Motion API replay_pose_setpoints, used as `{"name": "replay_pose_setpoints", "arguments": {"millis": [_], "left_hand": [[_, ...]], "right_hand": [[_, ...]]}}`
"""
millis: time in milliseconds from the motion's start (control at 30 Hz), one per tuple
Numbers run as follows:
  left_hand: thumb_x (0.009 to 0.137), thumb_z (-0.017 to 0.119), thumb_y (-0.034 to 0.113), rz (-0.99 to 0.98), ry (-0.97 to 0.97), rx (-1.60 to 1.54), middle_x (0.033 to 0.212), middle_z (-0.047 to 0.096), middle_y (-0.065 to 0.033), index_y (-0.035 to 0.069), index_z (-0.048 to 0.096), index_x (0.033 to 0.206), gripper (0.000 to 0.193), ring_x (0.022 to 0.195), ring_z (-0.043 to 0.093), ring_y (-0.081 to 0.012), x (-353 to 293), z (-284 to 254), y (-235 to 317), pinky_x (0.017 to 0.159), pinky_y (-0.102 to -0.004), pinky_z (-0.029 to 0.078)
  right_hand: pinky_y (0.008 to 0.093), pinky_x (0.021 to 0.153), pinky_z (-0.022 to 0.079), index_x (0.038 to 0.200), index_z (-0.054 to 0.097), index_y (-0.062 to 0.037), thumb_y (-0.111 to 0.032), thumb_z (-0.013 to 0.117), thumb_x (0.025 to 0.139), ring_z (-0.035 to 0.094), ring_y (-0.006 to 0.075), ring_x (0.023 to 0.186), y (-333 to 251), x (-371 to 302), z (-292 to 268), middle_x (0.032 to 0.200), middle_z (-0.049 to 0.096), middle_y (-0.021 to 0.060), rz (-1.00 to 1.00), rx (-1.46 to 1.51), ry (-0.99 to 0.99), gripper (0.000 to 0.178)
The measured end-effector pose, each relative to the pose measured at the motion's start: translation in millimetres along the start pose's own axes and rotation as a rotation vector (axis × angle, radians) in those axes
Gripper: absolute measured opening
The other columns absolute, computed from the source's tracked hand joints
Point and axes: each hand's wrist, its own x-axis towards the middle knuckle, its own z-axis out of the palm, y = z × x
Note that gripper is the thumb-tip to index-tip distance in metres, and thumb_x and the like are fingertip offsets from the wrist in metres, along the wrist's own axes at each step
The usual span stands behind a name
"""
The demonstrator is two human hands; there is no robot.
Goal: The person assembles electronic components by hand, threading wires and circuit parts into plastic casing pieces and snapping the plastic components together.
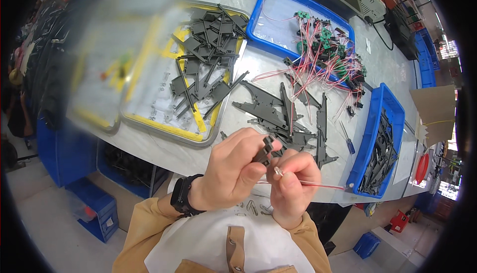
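Observation:
My left hand [229, 170], with a black watch at the wrist, is closed around a small dark plastic part [265, 152] that sticks up past the fingertips. Beside it my right hand [294, 186] pinches a small clear-tipped piece on thin red and white wires [323, 186]. The wires trail out to the right of the fingers. Both hands are close together over the near table edge, the two pieces apart by a small gap. Just beyond the hands lie several dark grey plastic brackets [268, 108] on the table.
A yellow-edged tray [164, 129] at left holds many dark plastic parts. A blue tray [256, 25] at the back carries green circuit boards with red and white wires. At right stand a blue bin [357, 171] of dark brackets and a screwdriver [350, 146].

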Motion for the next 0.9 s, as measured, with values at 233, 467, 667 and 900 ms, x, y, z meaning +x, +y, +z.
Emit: {"name": "replay_pose_setpoints", "arguments": {"millis": [233, 467, 667, 900], "left_hand": [[0.091, 0.04, 0.03, 0.02, 0.007, 0.004, 0.085, 0.057, -0.0148, -0.002, 0.054, 0.101, 0.036, 0.084, 0.053, -0.0246, 4, 1, 5, 0.073, -0.0352, 0.045], [0.089, 0.045, 0.022, 0.051, -0.001, -0.108, 0.089, 0.06, -0.02, -0.003, 0.053, 0.101, 0.029, 0.088, 0.059, -0.0339, 3, 3, 9, 0.082, -0.047, 0.045], [0.082, 0.051, 0.003, -0.033, 0.051, -0.242, 0.097, 0.059, -0.0195, -0.006, 0.057, 0.099, 0.02, 0.092, 0.059, -0.0309, -2, 14, 14, 0.085, -0.0428, 0.045], [0.089, 0.046, 0.02, -0.033, 0.122, -0.268, 0.092, 0.058, -0.0212, -0.006, 0.052, 0.095, 0.027, 0.087, 0.06, -0.0329, -2, 21, 12, 0.085, -0.0464, 0.045]], "right_hand": [[0.0213, 0.052, 0.034, 0.08, 0.049, -0.0004, -0.004, 0.054, 0.081, 0.041, 0.0076, 0.057, 1, 1, 1, 0.068, 0.05, 0.0055, 0.013, 0.015, 0.063, 0.006], [0.0223, 0.055, 0.036, 0.082, 0.052, 0.0009, -0.005, 0.055, 0.081, 0.044, 0.0096, 0.059, 7, -3, -2, 0.072, 0.053, 0.0076, -0.15, -0.048, 0.022, 0.006], [0.0261, 0.064, 0.039, 0.081, 0.051, 0.0014, -0.004, 0.055, 0.081, 0.048, 0.0125, 0.071, 6, -5, -1, 0.081, 0.055, 0.0108, -0.131, -0.062, 0.01, 0.006], [0.0271, 0.067, 0.04, 0.083, 0.05, 0.0013, -0.003, 0.054, 0.08, 0.048, 0.013, 0.075, 8, -2, 2, 0.084, 0.055, 0.0115, -0.129, -0.02, 0.074, 0.006]]}}
